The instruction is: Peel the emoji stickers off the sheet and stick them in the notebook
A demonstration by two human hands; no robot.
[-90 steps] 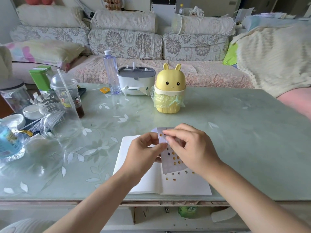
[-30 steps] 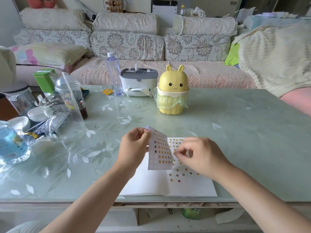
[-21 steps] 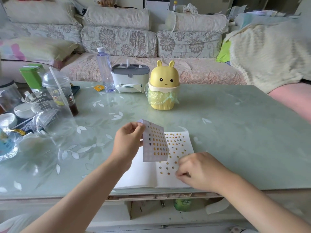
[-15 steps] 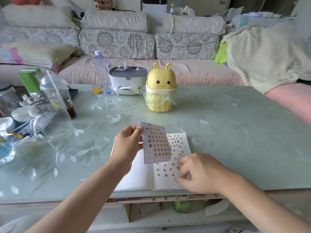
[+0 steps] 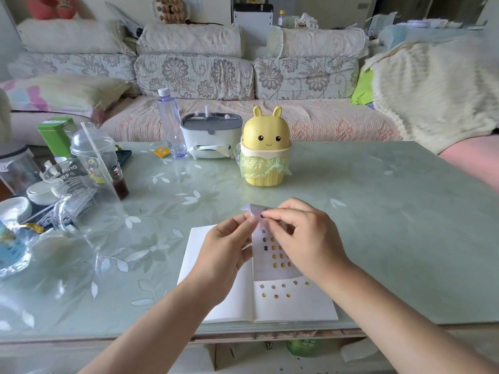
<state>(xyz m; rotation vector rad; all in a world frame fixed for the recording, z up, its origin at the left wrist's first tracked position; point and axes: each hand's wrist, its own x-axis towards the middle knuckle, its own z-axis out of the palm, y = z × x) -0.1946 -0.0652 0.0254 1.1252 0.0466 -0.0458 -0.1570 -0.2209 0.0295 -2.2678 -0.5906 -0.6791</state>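
Steadying the sticker sheet (image 5: pixel 270 255) in your left hand (image 5: pixel 226 249) lets your right hand (image 5: pixel 305 238) pinch a sticker above the notebook (image 5: pixel 224 300).

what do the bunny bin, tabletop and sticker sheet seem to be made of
The yellow bunny bin is probably moulded plastic: smooth matte dome, ribbed base. Its thin crinkled liner looks like plastic film. The tabletop seems to be glass or a glossy clear cover, given the soft reflections over the leaf pattern. The sticker sheet looks like thin paper, folded over at its top.
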